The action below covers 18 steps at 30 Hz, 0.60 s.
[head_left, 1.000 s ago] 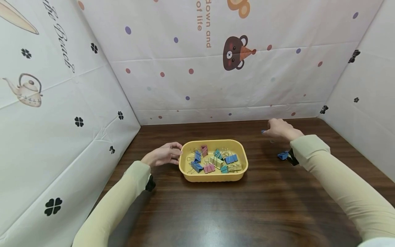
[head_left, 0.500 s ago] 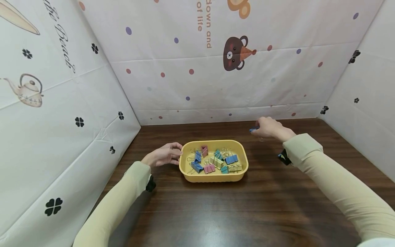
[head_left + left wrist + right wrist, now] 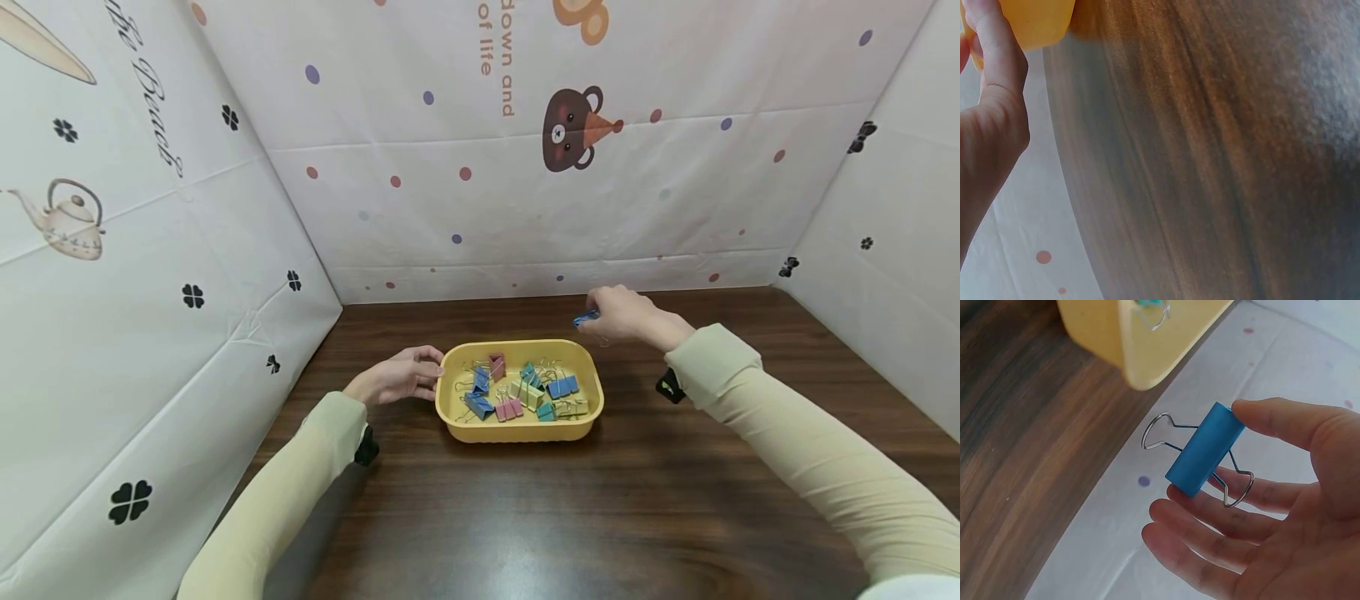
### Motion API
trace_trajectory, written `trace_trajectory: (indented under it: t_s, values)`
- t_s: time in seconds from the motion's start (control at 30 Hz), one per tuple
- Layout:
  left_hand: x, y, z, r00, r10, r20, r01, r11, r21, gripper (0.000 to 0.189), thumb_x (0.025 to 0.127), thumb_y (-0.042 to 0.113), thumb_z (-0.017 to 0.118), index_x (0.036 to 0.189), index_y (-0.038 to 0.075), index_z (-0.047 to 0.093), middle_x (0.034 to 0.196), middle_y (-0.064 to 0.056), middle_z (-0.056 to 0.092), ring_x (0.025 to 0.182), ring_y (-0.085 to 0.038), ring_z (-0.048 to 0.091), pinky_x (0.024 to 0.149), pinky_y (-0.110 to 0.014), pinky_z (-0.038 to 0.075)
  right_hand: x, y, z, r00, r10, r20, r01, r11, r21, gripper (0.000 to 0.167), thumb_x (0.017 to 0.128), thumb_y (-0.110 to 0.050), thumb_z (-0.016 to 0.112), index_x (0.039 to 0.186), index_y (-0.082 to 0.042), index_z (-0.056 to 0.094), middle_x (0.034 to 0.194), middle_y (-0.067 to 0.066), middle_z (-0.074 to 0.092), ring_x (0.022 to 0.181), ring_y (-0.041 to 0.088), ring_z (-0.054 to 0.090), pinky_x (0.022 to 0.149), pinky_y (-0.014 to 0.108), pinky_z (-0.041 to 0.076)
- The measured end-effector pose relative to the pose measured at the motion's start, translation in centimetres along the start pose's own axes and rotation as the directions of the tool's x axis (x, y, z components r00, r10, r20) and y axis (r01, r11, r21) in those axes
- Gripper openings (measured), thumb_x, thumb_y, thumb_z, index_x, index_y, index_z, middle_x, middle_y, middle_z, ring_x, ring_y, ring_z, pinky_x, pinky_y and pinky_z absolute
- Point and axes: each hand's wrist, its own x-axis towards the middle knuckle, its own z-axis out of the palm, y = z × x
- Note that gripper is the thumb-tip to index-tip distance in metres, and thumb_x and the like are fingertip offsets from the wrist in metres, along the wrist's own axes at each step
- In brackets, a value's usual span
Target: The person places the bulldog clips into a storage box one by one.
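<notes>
A blue binder clip (image 3: pixel 1205 450) is pinched in my right hand (image 3: pixel 628 317), between the thumb and the bent fingers. Both of its wire handles stick out, as the right wrist view shows. The hand hovers beyond the right far corner of a yellow tray (image 3: pixel 519 433). Inside the tray lie several binder clips: blue (image 3: pixel 562 387), pink (image 3: pixel 508 409), teal (image 3: pixel 531 375) and pale yellow (image 3: pixel 570 407). My left hand (image 3: pixel 400 375) holds the tray's left end, thumb and fingers at the rim; its fingertips are partly cut off in the left wrist view.
The dark wooden table (image 3: pixel 480 508) carries the tray near its far side. White printed sheets (image 3: pixel 465 208) stand as walls at the back, left and right. A black wristband (image 3: pixel 670 386) sits below the right sleeve, with another black piece (image 3: pixel 366 447) at the left cuff.
My right hand has moved left toward the tray, carrying the blue binder clip. A second blue piece near the right wrist has gone out of sight. The left hand and tray stay put.
</notes>
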Motion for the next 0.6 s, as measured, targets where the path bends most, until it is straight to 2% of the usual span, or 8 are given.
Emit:
trace_trajectory:
  t_s: [0.37, 0.6]
  values:
    - [-0.2, 0.2, 0.2, 1.000, 0.004, 0.011, -0.004, 1.000, 0.006, 0.022, 0.097, 0.007, 0.055, 0.115, 0.008, 0.044, 0.097, -0.006, 0.059, 0.082, -0.018, 0.064, 0.073, -0.033, 0.058, 0.1, -2.4, 0.7, 0.999, -0.042, 0.031, 0.043, 0.998, -0.035, 0.040, 0.090, -0.034, 0.064, 0.114, -0.003, 0.060, 0.084, 0.008, 0.065, 0.067, 0.019, 0.058, 0.054, 0.028, 0.041]
    - [-0.2, 0.1, 0.1, 1.000, 0.011, 0.024, -0.011, 1.000, 0.002, 0.022, 0.096, 0.006, 0.055, 0.114, 0.009, 0.043, 0.098, -0.006, 0.059, 0.084, -0.018, 0.064, 0.073, -0.034, 0.058, 0.2, -3.0, 1.0, 0.996, -0.060, 0.059, 0.063, 0.997, -0.051, 0.042, 0.089, -0.034, 0.066, 0.116, -0.003, 0.060, 0.100, 0.012, 0.066, 0.074, 0.020, 0.059, 0.058, 0.030, 0.045]
